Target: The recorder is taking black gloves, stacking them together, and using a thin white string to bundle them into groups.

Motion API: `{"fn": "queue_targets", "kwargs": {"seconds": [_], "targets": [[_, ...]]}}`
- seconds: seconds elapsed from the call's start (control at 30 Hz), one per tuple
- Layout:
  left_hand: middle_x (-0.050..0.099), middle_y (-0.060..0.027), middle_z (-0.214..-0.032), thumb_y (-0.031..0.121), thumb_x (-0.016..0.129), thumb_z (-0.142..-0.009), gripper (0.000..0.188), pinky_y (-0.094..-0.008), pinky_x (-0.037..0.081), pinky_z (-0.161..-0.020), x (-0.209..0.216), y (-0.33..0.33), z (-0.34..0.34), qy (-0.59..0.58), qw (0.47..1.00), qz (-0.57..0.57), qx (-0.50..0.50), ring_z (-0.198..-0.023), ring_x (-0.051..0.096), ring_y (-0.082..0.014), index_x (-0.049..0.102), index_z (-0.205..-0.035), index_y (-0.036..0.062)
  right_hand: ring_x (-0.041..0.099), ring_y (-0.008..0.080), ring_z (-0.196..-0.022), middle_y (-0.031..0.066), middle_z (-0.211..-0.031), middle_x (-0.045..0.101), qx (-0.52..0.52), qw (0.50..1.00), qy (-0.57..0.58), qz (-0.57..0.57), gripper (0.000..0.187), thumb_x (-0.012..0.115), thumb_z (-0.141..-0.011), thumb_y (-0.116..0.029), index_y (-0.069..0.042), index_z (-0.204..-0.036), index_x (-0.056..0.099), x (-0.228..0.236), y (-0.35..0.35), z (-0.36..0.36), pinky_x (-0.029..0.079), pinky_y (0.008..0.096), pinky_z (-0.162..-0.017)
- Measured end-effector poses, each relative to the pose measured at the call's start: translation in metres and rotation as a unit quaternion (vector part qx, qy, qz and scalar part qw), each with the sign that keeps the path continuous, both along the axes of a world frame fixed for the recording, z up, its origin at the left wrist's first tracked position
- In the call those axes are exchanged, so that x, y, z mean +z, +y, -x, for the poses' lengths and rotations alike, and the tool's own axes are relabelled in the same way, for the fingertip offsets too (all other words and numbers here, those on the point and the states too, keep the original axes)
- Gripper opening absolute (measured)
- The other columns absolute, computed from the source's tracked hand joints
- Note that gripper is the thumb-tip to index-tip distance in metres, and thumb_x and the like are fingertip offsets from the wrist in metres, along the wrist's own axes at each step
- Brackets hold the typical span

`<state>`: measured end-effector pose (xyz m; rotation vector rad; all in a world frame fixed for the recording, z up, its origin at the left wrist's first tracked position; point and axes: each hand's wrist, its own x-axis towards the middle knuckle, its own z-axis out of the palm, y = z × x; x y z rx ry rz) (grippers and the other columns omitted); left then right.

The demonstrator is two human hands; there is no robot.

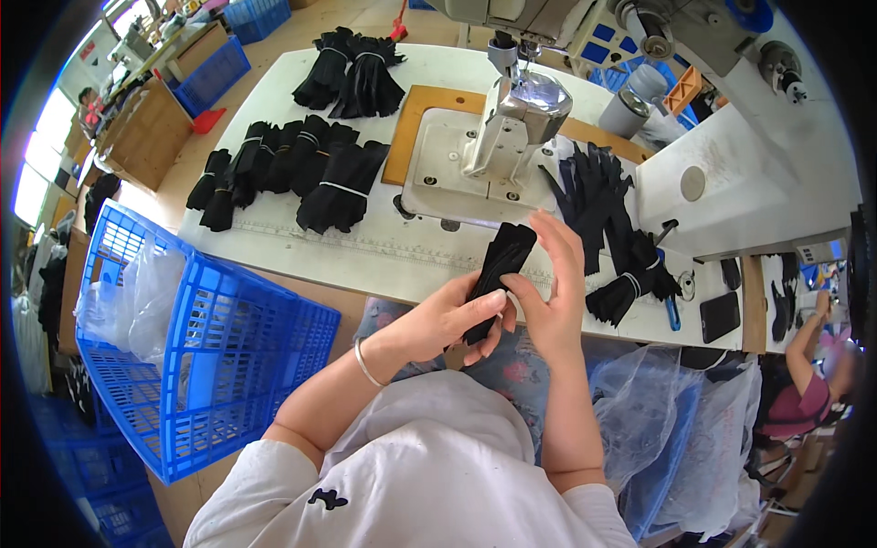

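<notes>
In front of the table's near edge, my left hand [437, 321] is closed round a stack of black fabric pieces [505, 258], its thumb across the front. My right hand [554, 297] is beside the stack with its fingers stretched upward and apart; the thumb reaches to the stack's right side. Beyond my hands stands a sewing machine [514, 132] with a raised post. Loose black fabric strips [598, 196] lie to its right, and a tied black bundle [630, 288] sits nearer me. Several more tied black bundles [340, 196] lie on the table's left part.
A blue plastic crate [247, 356] with clear plastic bags stands at my left. The white tabletop [265, 242] carries a dark phone [720, 317] and a blue-handled tool [673, 313] at right. Clear plastic [713, 447] hangs below right. Another person [804, 393] sits at far right.
</notes>
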<state>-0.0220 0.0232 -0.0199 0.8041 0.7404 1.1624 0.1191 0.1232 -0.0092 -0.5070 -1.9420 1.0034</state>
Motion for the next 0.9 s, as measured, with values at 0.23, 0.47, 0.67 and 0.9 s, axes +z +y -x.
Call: {"fn": "queue_targets", "kwargs": {"seconds": [0.23,0.47,0.67,0.9], "targets": [[0.057,-0.0054,-0.083,0.05,0.029,-0.104,0.053,-0.0264,0.051,-0.06,0.002,-0.005,-0.018,-0.003,0.998,0.024,0.06,-0.063,0.055,-0.0103,0.052,-0.105,0.0021,0.055,0.0279,-0.109,0.011,-0.119,0.058,-0.094,0.985,-0.043,-0.14,0.044,0.073,-0.074,0.0,-0.005,-0.117,0.064,-0.003,-0.015,-0.001,0.048,0.0353,-0.087],[0.055,-0.004,-0.076,0.058,0.021,-0.101,0.069,-0.0298,0.052,-0.064,-0.016,-0.003,-0.027,0.025,0.993,0.027,0.113,-0.064,0.057,-0.0154,0.05,-0.126,0.0,0.058,0.0233,-0.095,0.009,-0.105,0.061,-0.132,0.983,-0.037,-0.123,0.039,0.078,-0.069,0.001,-0.006,-0.106,0.069,-0.009,-0.018,0.0,0.052,0.0305,-0.067],[0.054,-0.0025,-0.079,0.06,0.023,-0.101,0.067,-0.0254,0.039,-0.05,-0.012,-0.005,-0.027,-0.12,0.982,0.09,0.111,-0.054,0.048,-0.0125,0.051,-0.126,0.0048,0.062,0.0218,-0.085,0.007,-0.096,0.066,-0.171,0.977,0.021,-0.124,0.034,0.078,-0.071,0.0,-0.006,-0.104,0.069,-0.017,-0.017,0.004,0.051,0.0316,-0.07],[0.053,-0.0021,-0.071,0.055,0.026,-0.102,0.058,-0.0246,0.033,-0.047,-0.005,-0.004,-0.029,-0.158,0.967,0.116,0.165,-0.051,0.043,-0.0118,0.056,-0.108,0.0061,0.063,0.0225,-0.083,0.0067,-0.095,0.067,-0.194,0.971,-0.047,-0.129,0.037,0.079,-0.071,-0.002,-0.007,-0.107,0.069,-0.015,-0.026,0.008,0.049,0.0316,-0.072]]}}
